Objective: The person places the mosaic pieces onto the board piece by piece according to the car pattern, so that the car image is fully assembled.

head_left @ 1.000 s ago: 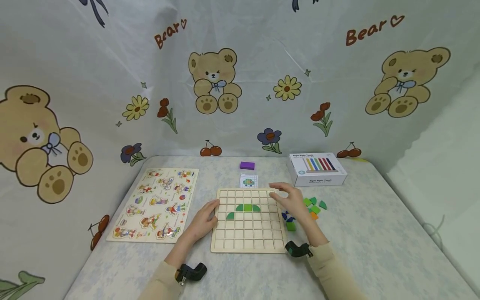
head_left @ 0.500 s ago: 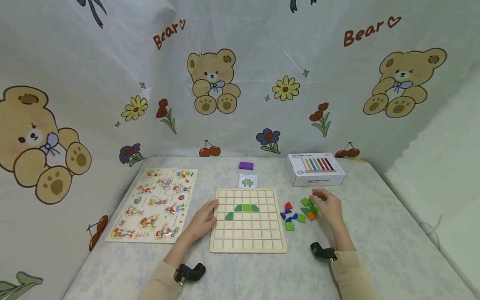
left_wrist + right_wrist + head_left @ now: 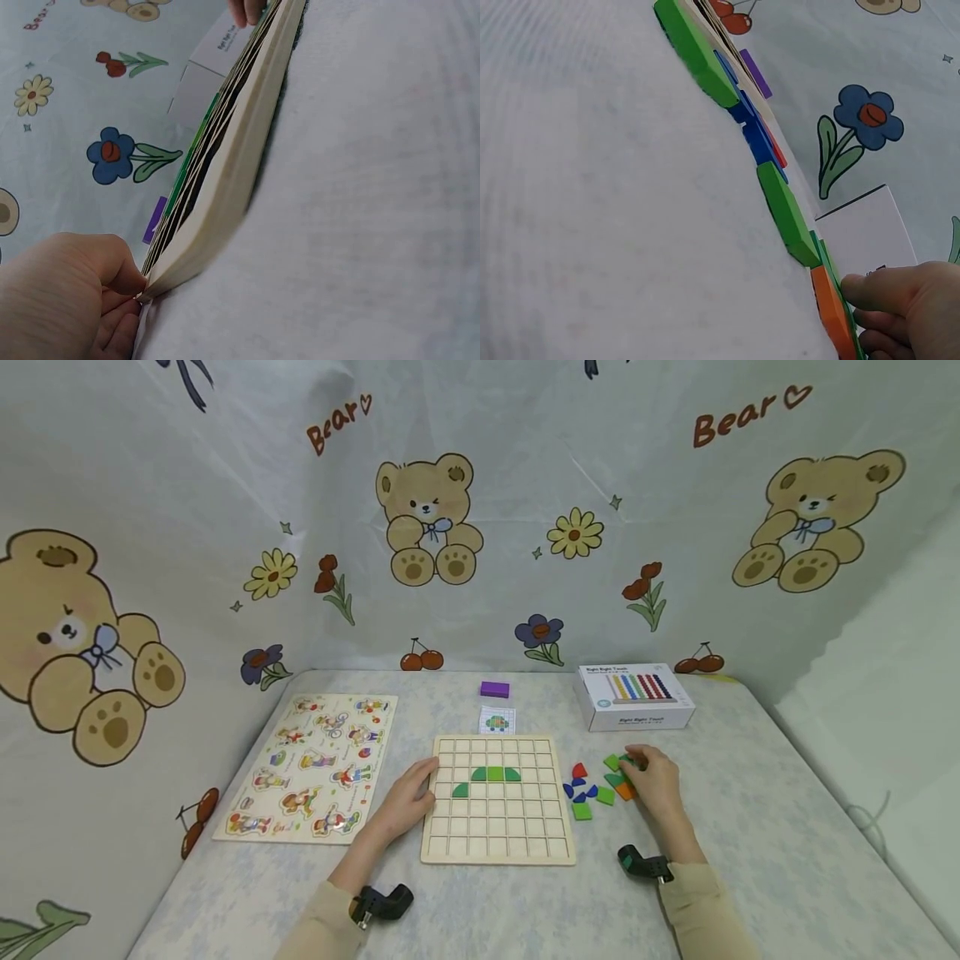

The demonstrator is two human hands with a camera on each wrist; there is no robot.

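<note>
Nearest are two pale beige sleeves, the left (image 3: 322, 922) and the right (image 3: 705, 893), each wrist bearing a black camera, over a table (image 3: 525, 910) covered in white cloth with faint bluish blotches. A square wooden grid board (image 3: 498, 862) lies flat in the middle of it. The left hand (image 3: 405, 797) holds the board's left edge between thumb and fingers. In the grid, a green square (image 3: 496, 774) sits between two darker green rounded pieces (image 3: 512, 775), with another rounded piece (image 3: 461, 791) one row nearer and to the left.

Just right of the board lie loose pieces: green squares (image 3: 582, 812), small blue ones (image 3: 592, 792), a red one (image 3: 579, 770) and an orange one (image 3: 625, 791). The right hand (image 3: 658, 781) is at the far right of this cluster, fingers bent and thumb against a green piece; whether it has gripped it I cannot tell. Over on the left lies a picture puzzle (image 3: 303, 831) with cartoon figures.

Beyond the grid board come a small patterned card (image 3: 497, 720), a purple block (image 3: 495, 690) and, to the right, a white box (image 3: 635, 697) showing coloured beads. Behind the table hangs a pale backdrop (image 3: 510, 443) printed with teddy bears, flowers and cherries, with plain white at right
</note>
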